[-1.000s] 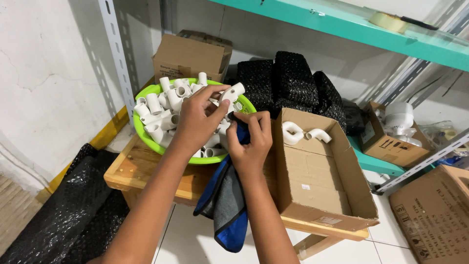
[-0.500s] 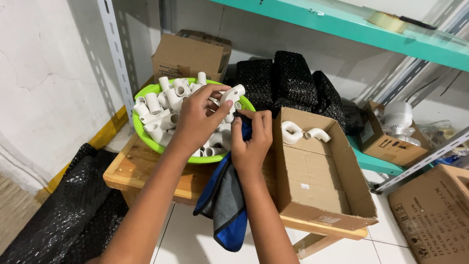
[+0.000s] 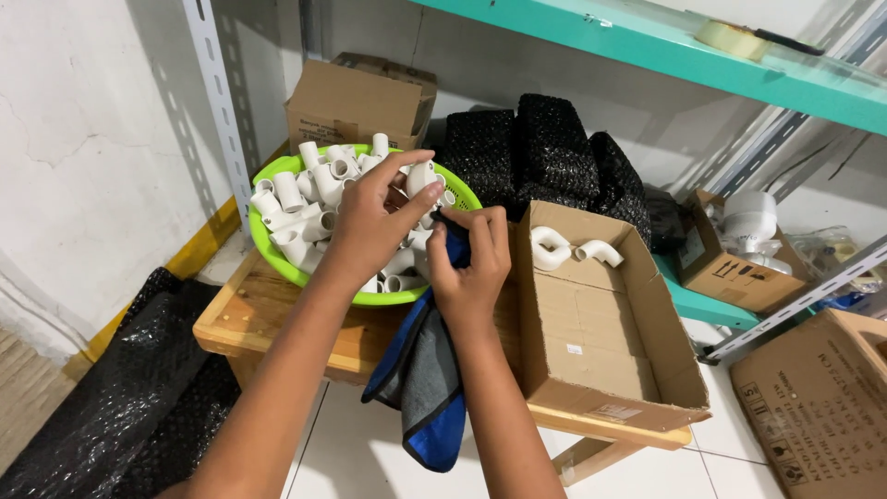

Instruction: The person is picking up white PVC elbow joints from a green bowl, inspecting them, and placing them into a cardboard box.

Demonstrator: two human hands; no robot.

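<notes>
My left hand point(image 3: 370, 222) is over the green basket point(image 3: 273, 254) of white pipe elbows and pinches one white elbow fitting point(image 3: 420, 176) between thumb and fingers. My right hand point(image 3: 471, 263) is just beside it, gripping a blue and grey cloth point(image 3: 430, 379) whose top end touches the fitting; the rest of the cloth hangs down past the edge of the wooden table point(image 3: 240, 310). An open cardboard box point(image 3: 601, 342) lies to the right with two white elbows point(image 3: 573, 248) at its far end.
A closed cardboard box point(image 3: 356, 102) stands behind the basket. Black mesh-wrapped bundles point(image 3: 545, 152) lean at the back. Black wrap point(image 3: 111, 397) lies on the floor at left. More cardboard boxes point(image 3: 813, 407) are at right, under a teal shelf point(image 3: 665, 51).
My hands have drawn slightly closer together over the basket; the cloth in my right hand has moved up against the fitting in my left hand.
</notes>
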